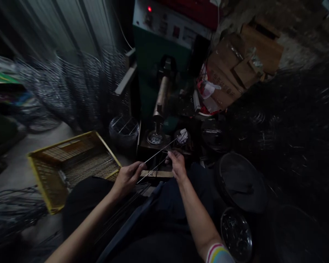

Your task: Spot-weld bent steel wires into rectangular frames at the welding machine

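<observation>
My left hand (129,176) is closed around a thin metal rod (159,151), which slants up to the right past the machine's front. Just below it runs a second thin rod (151,171), its upper end close to my right fingertips. My right hand (177,164) is pinched, with a tiny thin piece showing at the fingertips; too dim to tell whether that is a rod's end or a separate part. Ahead of both hands, a green machine (150,73) with a lit red lamp carries a copper-coloured cylinder (161,95) above a small dish of metal bits (155,138).
A yellow plastic crate (71,146) holding rods stands at left, with stacked wire racks (79,80) behind. White crumpled paper (182,136) lies right of the dish. Cardboard boxes (224,73) are back right. A round dark container (241,182) and a shiny bowl (236,233) sit at right.
</observation>
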Motion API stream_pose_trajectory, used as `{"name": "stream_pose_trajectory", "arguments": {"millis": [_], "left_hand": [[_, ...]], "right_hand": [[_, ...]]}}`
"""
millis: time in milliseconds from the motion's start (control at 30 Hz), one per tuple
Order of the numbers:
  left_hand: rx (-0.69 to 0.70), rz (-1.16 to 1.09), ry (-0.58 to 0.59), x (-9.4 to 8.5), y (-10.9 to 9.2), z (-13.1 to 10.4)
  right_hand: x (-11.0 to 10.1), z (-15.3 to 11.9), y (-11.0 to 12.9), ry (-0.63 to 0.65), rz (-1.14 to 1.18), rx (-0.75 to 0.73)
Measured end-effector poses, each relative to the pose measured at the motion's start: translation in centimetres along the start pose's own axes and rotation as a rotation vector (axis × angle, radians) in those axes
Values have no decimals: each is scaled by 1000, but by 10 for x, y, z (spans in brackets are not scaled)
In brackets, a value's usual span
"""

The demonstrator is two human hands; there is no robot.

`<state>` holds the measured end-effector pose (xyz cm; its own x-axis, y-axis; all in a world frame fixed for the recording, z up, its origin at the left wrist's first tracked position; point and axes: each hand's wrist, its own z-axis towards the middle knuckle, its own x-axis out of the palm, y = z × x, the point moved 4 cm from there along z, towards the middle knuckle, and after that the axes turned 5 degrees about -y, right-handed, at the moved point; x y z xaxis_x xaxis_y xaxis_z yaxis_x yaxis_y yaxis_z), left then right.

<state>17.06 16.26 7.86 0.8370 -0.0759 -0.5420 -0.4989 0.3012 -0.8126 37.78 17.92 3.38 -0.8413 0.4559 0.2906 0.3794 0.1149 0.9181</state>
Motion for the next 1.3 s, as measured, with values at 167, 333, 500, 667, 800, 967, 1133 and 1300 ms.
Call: {"name": "stream_pose_trajectory", "arguments": {"millis": [167,333,500,667,800,967,1133,1300], "left_hand": [[-23,-1,-52,-10,13,2],[-23,-16,-87,-12,23,4],[-17,-30,-121,-14,29,8],[-23,-40,-128,-17,32,11],[-25,-52,-115,-18,31,14],[-24,-52,-133,-18,30,17],[-28,-64,-143,-17,31,18],[-40,-84,-151,-16,32,19]], "right_hand": [[32,3,-6,-21,43,52],[52,6,-8,-10,90,89],[62,12,-6,15,93,96],[67,15,0,45,96,90],[68,18,4,59,92,72],[69,22,7,84,106,75],[71,22,10,82,102,67],[73,22,10,77,103,63]]}}
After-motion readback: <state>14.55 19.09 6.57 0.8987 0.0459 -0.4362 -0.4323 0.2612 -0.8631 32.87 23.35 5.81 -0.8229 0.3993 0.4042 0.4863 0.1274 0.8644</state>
